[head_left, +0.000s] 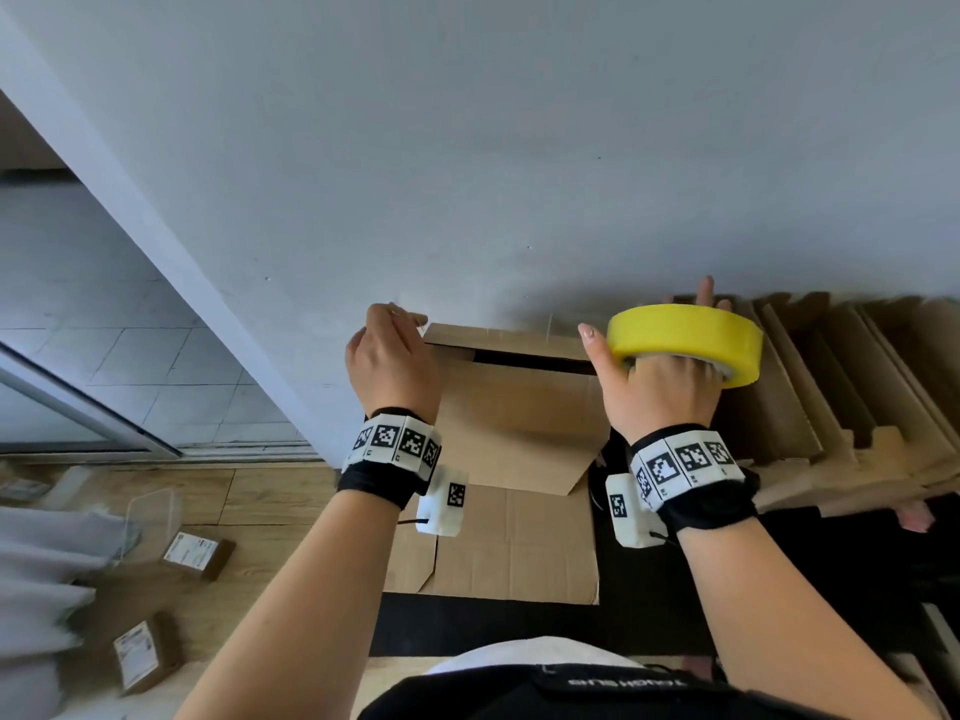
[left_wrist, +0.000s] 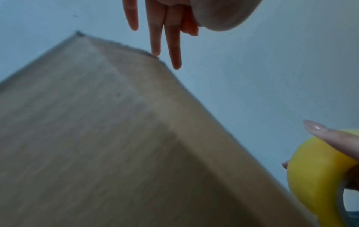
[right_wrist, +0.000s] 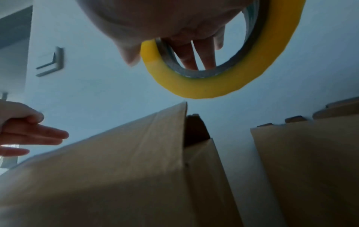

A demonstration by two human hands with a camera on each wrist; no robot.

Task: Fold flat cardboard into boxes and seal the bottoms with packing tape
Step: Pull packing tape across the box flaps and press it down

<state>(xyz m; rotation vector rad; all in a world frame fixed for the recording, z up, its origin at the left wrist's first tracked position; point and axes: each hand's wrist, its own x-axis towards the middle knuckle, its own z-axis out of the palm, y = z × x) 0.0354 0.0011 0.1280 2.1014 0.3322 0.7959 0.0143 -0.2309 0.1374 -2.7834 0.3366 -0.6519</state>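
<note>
A brown cardboard box [head_left: 519,407] [left_wrist: 97,122] [right_wrist: 116,169] stands against the white wall, with a dark slit between its top flaps. My left hand [head_left: 389,356] [right_wrist: 29,135] hovers at the box's far left corner. Its thumb and forefinger pinch together on what looks like the clear tape's free end, and the other fingers [left_wrist: 172,46] are straight. My right hand [head_left: 660,392] [right_wrist: 165,18] holds the yellow tape roll [head_left: 685,335] [left_wrist: 318,176] [right_wrist: 204,89] above the box's right end. Its fingers pass through the core and the thumb lies on the outer rim.
A stack of flat cardboard blanks [head_left: 841,387] [right_wrist: 310,169] leans at the right, close to the roll. Another flat sheet [head_left: 509,543] lies under the box on a black mat [head_left: 493,626]. Small labelled parcels [head_left: 197,553] and a clear tub [head_left: 150,517] sit on the wooden floor at left.
</note>
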